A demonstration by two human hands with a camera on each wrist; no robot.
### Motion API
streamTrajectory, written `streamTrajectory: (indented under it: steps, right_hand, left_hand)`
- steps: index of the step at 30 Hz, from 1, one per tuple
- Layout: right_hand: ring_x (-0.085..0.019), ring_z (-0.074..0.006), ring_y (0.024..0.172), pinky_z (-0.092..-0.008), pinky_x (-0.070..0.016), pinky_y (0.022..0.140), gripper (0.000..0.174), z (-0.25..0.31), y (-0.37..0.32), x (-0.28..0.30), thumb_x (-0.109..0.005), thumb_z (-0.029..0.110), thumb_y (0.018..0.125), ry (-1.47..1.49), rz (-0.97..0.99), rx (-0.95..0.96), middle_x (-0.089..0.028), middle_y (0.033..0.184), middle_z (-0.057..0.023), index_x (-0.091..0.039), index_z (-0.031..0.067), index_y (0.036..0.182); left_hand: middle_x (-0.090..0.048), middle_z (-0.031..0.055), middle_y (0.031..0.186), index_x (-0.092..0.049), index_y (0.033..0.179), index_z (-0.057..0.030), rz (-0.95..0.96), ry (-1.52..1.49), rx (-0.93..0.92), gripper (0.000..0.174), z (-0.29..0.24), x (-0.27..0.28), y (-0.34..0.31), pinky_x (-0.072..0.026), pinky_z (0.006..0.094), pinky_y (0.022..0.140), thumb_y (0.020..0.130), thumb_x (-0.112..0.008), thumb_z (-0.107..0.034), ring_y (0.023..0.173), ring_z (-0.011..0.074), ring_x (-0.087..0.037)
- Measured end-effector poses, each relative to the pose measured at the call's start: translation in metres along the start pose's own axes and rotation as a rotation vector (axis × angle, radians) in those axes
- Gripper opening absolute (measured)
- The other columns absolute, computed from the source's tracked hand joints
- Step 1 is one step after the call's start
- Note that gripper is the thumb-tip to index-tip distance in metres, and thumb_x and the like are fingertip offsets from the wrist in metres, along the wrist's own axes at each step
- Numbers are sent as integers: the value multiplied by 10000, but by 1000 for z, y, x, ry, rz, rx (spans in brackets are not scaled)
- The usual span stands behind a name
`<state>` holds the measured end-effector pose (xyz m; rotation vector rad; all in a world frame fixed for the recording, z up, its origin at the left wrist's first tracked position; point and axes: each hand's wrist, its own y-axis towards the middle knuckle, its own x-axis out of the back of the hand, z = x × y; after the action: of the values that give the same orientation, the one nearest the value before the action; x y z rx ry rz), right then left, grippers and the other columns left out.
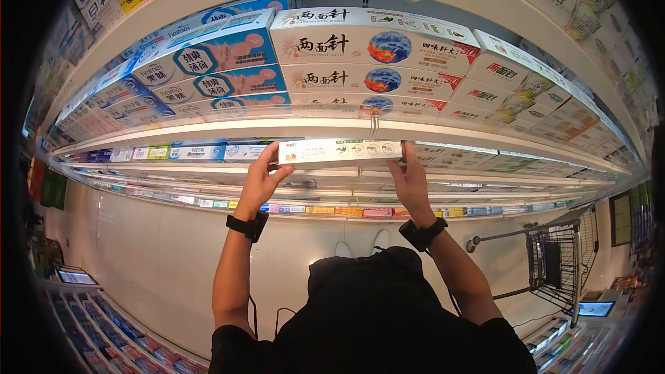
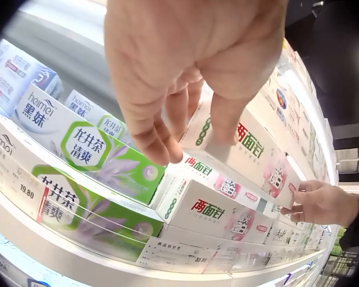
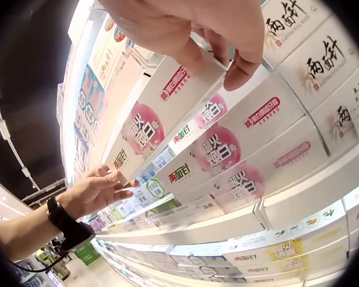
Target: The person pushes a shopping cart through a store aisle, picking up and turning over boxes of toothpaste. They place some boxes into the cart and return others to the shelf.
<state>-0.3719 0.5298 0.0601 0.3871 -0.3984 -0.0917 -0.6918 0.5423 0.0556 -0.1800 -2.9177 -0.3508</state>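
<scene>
A white toothpaste box (image 1: 339,152) with a pink round print is held level between both hands in the head view. My left hand (image 1: 262,179) grips its left end, and my right hand (image 1: 410,181) grips its right end. In the left wrist view, the left thumb lies on the front of the held box (image 2: 251,146), with the fingers behind its end. Similar pink-printed boxes (image 3: 218,149) are stacked on the shelf just beneath it in the right wrist view, where the right hand (image 3: 197,30) pinches the near end.
Green heimei boxes (image 2: 90,149) stand left of the stack. An upper shelf edge (image 1: 305,128) with blue-globe boxes (image 1: 388,48) lies above the hands. A clear price strip (image 2: 185,257) fronts the lower shelf. A shopping cart (image 1: 554,256) stands on the right.
</scene>
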Motion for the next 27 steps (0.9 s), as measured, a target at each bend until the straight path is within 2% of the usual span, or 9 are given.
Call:
streamTrajectory:
  steps: [2, 5, 8, 11, 14, 17, 20, 24, 27]
  right_hand:
    - [-609, -166, 885, -282, -488, 746, 435, -4, -2, -5, -551, 23, 898, 1, -40, -39, -639, 1029, -137, -419, -48, 1306]
    - [-629, -213, 836, -303, -489, 733, 383, -13, -4, -13, -541, 20, 899, -52, -135, 19, -644, 956, -160, -456, -60, 1264]
    - [-575, -394, 983, -415, -475, 801, 374, -29, -4, -16, -538, 46, 898, -261, -154, 111, -568, 1109, -270, -450, -91, 1235]
    - [-543, -437, 1004, -440, -450, 853, 358, -23, -3, -13, -510, 52, 907, -271, -122, 128, -544, 1133, -290, -449, -110, 1220]
    - [-551, -442, 982, -426, -454, 857, 356, -14, -2, -12, -502, 58, 905, -301, -112, 85, -569, 1080, -288, -447, -119, 1208]
    - [-593, -295, 724, -371, -465, 678, 432, -13, 0, -12, -543, 29, 885, -292, -130, 83, -612, 835, -209, -417, -112, 1274]
    - [-625, -327, 973, -360, -498, 812, 465, 4, -4, -14, -524, 61, 891, -59, -98, -143, -631, 979, -245, -384, -134, 1290]
    - [-620, -280, 1035, -339, -502, 835, 519, -18, -10, -22, -525, 40, 885, 80, -153, -27, -617, 1049, -261, -333, -138, 1334]
    - [-610, -291, 1060, -339, -492, 869, 536, -23, -10, -23, -519, 20, 879, 111, -164, -16, -585, 1128, -277, -313, -133, 1350]
  left_hand:
    - [-631, 125, 1131, -464, 1295, -19, -1, 86, -15, 531, 1, 1, 4, -472, 280, 797, 814, -683, -72, 1027, 181, -597]
    - [-644, 137, 1100, -496, 1251, 5, -17, 145, -28, 496, -2, -2, 10, -461, 278, 764, 812, -692, -120, 991, 187, -600]
    - [-652, 142, 1072, -529, 1201, 21, -20, 164, 2, 442, -9, -5, 20, -467, 286, 746, 817, -689, -127, 922, 188, -608]
    - [-656, 148, 1047, -551, 1161, 30, -25, 175, 9, 404, 0, -3, 27, -475, 295, 727, 821, -690, -138, 843, 183, -608]
    - [-658, 149, 1030, -556, 1143, 33, -30, 167, -31, 393, 17, -2, 32, -480, 299, 713, 821, -693, -145, 801, 174, -605]
    - [-659, 144, 1021, -561, 1134, 32, -32, 155, -32, 387, 21, -5, 33, -478, 296, 713, 817, -698, -142, 796, 166, -597]
    - [-659, 129, 1002, -567, 1127, 29, -39, 90, -23, 376, 27, -9, 34, -474, 291, 716, 814, -699, -131, 791, 159, -582]
    - [-651, 100, 951, -574, 1114, 27, -41, 65, -14, 356, 29, -11, 37, -467, 281, 711, 812, -695, -116, 776, 147, -559]
    - [-611, 107, 1070, -495, 1216, 23, 52, 133, 36, 397, 35, -8, 40, -487, 271, 772, 870, -643, -104, 883, 145, -596]
